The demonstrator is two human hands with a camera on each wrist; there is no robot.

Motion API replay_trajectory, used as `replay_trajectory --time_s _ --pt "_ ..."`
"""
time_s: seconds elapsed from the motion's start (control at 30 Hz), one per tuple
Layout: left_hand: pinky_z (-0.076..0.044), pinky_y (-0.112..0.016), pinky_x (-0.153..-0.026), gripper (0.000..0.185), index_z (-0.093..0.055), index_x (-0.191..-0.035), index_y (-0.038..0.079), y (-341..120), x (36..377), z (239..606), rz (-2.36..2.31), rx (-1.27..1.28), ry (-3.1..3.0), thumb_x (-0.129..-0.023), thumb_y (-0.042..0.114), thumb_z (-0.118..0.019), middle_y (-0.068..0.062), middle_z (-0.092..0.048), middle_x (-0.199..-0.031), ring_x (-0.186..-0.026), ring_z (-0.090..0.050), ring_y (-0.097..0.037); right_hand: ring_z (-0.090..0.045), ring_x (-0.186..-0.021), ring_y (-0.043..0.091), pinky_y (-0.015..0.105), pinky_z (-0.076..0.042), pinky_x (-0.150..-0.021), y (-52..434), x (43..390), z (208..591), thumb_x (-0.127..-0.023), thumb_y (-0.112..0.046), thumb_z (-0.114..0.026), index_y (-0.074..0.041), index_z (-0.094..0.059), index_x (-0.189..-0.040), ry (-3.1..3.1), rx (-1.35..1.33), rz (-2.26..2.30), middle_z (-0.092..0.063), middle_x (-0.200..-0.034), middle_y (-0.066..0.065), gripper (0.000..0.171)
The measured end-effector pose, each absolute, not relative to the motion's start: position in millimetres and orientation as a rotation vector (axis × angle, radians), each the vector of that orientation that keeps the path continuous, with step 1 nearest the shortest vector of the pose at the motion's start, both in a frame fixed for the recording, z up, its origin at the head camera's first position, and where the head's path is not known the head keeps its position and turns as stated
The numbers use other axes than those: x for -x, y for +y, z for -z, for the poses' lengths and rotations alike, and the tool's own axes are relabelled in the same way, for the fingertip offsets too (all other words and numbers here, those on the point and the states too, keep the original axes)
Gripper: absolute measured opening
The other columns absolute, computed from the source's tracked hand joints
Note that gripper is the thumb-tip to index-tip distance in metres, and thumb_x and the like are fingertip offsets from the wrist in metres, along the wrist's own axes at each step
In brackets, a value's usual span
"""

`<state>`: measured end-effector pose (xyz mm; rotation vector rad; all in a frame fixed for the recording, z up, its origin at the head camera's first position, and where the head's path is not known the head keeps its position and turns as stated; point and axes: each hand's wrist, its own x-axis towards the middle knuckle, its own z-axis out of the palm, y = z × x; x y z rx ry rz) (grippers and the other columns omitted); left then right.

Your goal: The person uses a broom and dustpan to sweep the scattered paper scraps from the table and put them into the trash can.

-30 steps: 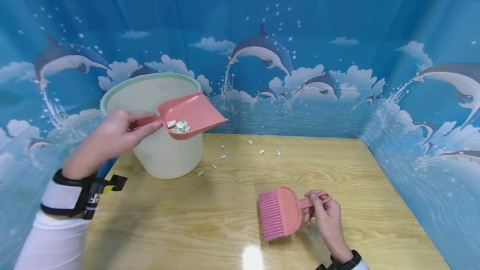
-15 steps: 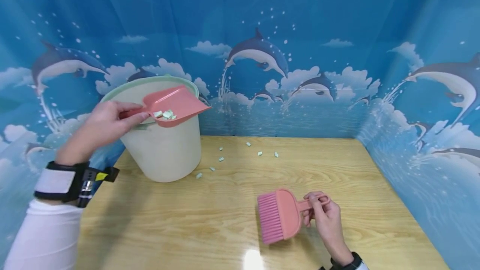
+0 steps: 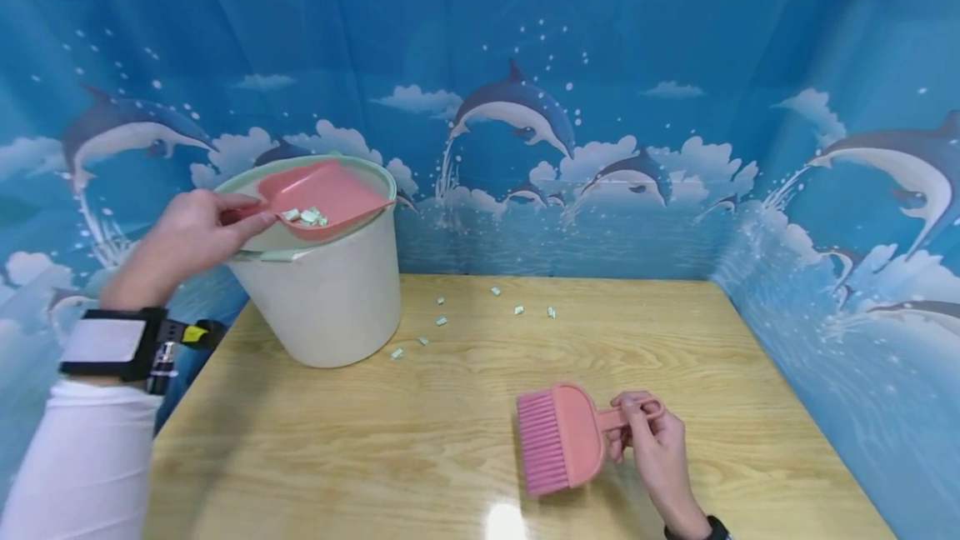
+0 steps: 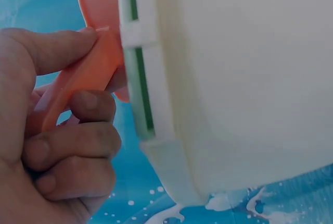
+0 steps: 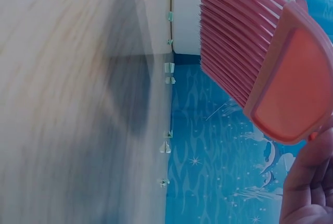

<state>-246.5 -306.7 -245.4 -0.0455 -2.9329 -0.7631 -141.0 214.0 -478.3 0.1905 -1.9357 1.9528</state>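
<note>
My left hand (image 3: pixel 183 242) grips the handle of a pink dustpan (image 3: pixel 324 197), held over the mouth of a cream bucket with a green rim (image 3: pixel 330 307) at the table's back left. Several small pale green scraps (image 3: pixel 303 216) lie in the pan. In the left wrist view my fingers (image 4: pixel 67 146) curl round the pan's handle (image 4: pixel 83 78) right against the bucket's rim (image 4: pixel 138 78). My right hand (image 3: pixel 652 440) holds a pink brush (image 3: pixel 562 436) by its handle near the table's front, bristles pointing left. The right wrist view shows the brush (image 5: pixel 260 62) just above the wood.
Several more scraps (image 3: pixel 491 307) lie scattered on the wooden table (image 3: pixel 420 440) to the right of the bucket. A blue dolphin-print backdrop (image 3: pixel 525 107) closes in the back and both sides of the table.
My left hand has carried the dustpan up and left, from beside the bucket to over its opening. The right hand and brush have hardly moved.
</note>
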Motion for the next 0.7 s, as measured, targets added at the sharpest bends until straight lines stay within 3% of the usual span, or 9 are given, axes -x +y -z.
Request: replay_trajectory --time_s 0.17,0.43,0.7 --pt "-0.037 -0.037 -0.050 0.079 -0.055 -0.142 -0.002 -313.6 251.0 247.1 0.685 0.051 -2.913 -0.100 0.064 -0.048 -0.012 -0.052 -0.075 -0.062 -0.047 -0.027 -0.056 -0.040 0.010 0.027 -0.046 -0.037 216.0 139.2 477.0 -0.108 -0.001 -0.045 0.017 -0.057 -0.095 -1.927 -0.204 -1.951 -0.063 -0.059 0.002 0.025" --pt "-0.034 -0.037 -0.051 0.080 -0.051 -0.146 -0.004 -324.3 255.9 249.4 0.583 0.055 -2.924 -0.099 0.062 -0.052 -0.008 -0.044 -0.067 -0.063 -0.045 -0.026 -0.057 -0.040 0.011 0.027 -0.046 -0.036 217.8 138.8 479.3 -0.107 0.001 -0.045 0.018 -0.056 -0.095 -1.900 -0.238 -1.962 -0.064 -0.059 0.003 0.024" --pt "-0.038 -0.038 -0.053 0.077 -0.050 -0.146 -0.001 -323.8 253.1 248.4 0.542 0.015 -2.925 -0.098 0.059 -0.057 -0.013 -0.055 -0.078 -0.072 -0.049 -0.029 -0.057 -0.041 0.010 0.027 -0.046 -0.036 217.8 139.9 480.2 -0.107 0.003 -0.044 0.018 -0.056 -0.095 -1.876 -0.271 -1.980 -0.064 -0.061 0.003 0.023"
